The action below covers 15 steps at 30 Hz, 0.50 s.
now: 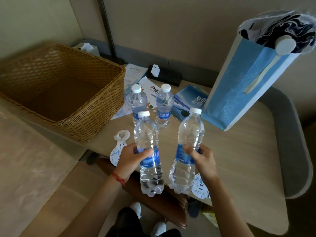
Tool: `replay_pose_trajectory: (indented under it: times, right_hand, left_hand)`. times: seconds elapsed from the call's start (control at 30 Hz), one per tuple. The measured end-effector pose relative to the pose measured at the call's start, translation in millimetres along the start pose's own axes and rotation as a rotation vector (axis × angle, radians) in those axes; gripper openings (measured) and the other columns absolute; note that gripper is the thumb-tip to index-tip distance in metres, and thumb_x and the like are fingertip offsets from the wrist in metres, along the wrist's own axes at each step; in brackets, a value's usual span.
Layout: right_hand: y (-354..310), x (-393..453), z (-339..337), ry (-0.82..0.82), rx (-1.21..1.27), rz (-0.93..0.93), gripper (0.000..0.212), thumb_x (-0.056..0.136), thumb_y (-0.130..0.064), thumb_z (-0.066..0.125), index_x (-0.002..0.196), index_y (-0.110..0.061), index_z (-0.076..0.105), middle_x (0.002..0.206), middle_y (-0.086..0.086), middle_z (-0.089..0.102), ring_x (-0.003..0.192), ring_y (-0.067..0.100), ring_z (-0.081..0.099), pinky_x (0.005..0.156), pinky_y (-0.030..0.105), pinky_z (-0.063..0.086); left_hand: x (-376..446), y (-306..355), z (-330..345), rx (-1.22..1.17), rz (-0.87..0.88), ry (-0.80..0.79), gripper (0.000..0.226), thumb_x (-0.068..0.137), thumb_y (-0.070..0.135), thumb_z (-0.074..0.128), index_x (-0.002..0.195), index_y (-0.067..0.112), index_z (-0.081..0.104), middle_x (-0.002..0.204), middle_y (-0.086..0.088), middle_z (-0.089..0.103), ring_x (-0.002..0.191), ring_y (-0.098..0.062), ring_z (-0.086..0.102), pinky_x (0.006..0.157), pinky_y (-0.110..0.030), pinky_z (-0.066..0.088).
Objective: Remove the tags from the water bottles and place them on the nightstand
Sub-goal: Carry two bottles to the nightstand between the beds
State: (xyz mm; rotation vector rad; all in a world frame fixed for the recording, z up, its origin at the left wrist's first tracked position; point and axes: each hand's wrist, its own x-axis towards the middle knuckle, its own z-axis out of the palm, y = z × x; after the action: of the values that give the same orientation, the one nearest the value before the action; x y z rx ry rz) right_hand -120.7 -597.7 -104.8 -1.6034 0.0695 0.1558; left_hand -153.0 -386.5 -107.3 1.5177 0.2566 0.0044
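- Beige worktop (239, 159) carries four water bottles, two tags, one wicker basket (56, 89).
- Left hand (131, 158) grips left bottle (148, 151); right hand (201, 161) grips right bottle (188, 147).
- Two standing bottles (164, 105) behind; tags (118, 147) lie flat.

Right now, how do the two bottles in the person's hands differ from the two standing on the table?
The held bottles, in the left hand and right hand, are lifted and tilted; the back-left bottle and back-right bottle stand upright on the table, untouched, farther away beside the brochures. All four have white caps, blue labels, no neck tags.
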Motion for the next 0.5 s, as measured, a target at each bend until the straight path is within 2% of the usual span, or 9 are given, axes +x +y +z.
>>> replay_pose_trajectory:
  times: [0.03, 0.07, 0.13, 0.17, 0.27, 0.37, 0.5]
  right_hand:
    - [-3.4, -2.4, 3.5, -0.007, 0.0, 0.007, 0.021, 0.063, -0.035, 0.069, 0.078, -0.021, 0.07, 0.065, -0.005, 0.071, 0.062, 0.006, 0.066, 0.057, 0.016, 0.052]
    - [-6.5, -4.5, 7.1, -0.02, -0.001, 0.016, 0.027, 0.061, -0.039, 0.068, 0.08, -0.019, 0.07, 0.068, 0.0, 0.072, 0.064, 0.01, 0.066, 0.06, 0.021, 0.053]
    - [-11.7, -8.8, 14.7, -0.07, 0.005, 0.025, 0.032, 0.059, -0.044, 0.069, 0.079, -0.018, 0.07, 0.074, 0.009, 0.072, 0.072, 0.024, 0.067, 0.068, 0.035, 0.053]
    - [-14.3, -11.1, 19.0, -0.094, 0.01, 0.017, 0.034, 0.058, -0.046, 0.069, 0.077, -0.018, 0.071, 0.072, 0.007, 0.071, 0.071, 0.025, 0.067, 0.067, 0.036, 0.053]
    - [-21.5, -17.3, 34.3, -0.166, 0.004, -0.003, 0.036, 0.055, -0.049, 0.069, 0.074, -0.019, 0.071, 0.067, -0.002, 0.071, 0.066, 0.017, 0.067, 0.059, 0.026, 0.052]
    - [-27.0, -24.1, 53.8, -0.249, 0.013, -0.02, 0.029, 0.061, -0.041, 0.071, 0.076, -0.016, 0.07, 0.068, -0.003, 0.073, 0.064, 0.012, 0.07, 0.054, 0.017, 0.05]
    - [-31.5, -36.3, 89.0, -0.307, 0.004, -0.02, 0.017, 0.069, -0.032, 0.066, 0.074, -0.016, 0.069, 0.067, -0.005, 0.073, 0.064, 0.009, 0.069, 0.054, 0.015, 0.05]
  left_hand:
    - [-4.2, 1.4, -1.3, -0.015, -0.009, 0.015, 0.02, 0.062, 0.022, 0.075, 0.081, 0.022, 0.07, 0.083, 0.0, 0.073, 0.086, -0.02, 0.068, 0.077, -0.033, 0.054]
    - [-7.9, 2.6, -3.1, -0.028, -0.019, 0.031, 0.014, 0.07, 0.014, 0.073, 0.083, 0.02, 0.07, 0.084, -0.001, 0.073, 0.086, -0.022, 0.068, 0.076, -0.033, 0.054]
    - [-15.1, 3.6, -10.2, -0.045, -0.034, 0.063, 0.014, 0.078, 0.005, 0.065, 0.082, 0.018, 0.069, 0.078, 0.002, 0.073, 0.079, -0.018, 0.068, 0.068, -0.026, 0.055]
    - [-18.8, 4.5, -14.6, -0.047, -0.038, 0.075, 0.013, 0.079, 0.006, 0.063, 0.081, 0.018, 0.068, 0.072, 0.005, 0.073, 0.074, -0.014, 0.068, 0.063, -0.022, 0.054]
    - [-29.7, 8.9, -29.1, -0.042, -0.038, 0.15, 0.016, 0.081, 0.005, 0.061, 0.072, 0.016, 0.067, 0.061, 0.006, 0.071, 0.06, -0.008, 0.067, 0.052, -0.016, 0.051]
    - [-41.4, 12.1, -48.4, -0.026, -0.019, 0.244, 0.024, 0.08, 0.002, 0.061, 0.061, 0.017, 0.063, 0.05, 0.009, 0.067, 0.048, -0.001, 0.063, 0.043, -0.011, 0.046]
    - [-62.4, 12.5, -83.7, -0.011, 0.002, 0.309, 0.02, 0.079, 0.006, 0.064, 0.063, 0.019, 0.064, 0.052, 0.012, 0.068, 0.05, 0.001, 0.063, 0.044, -0.009, 0.044]
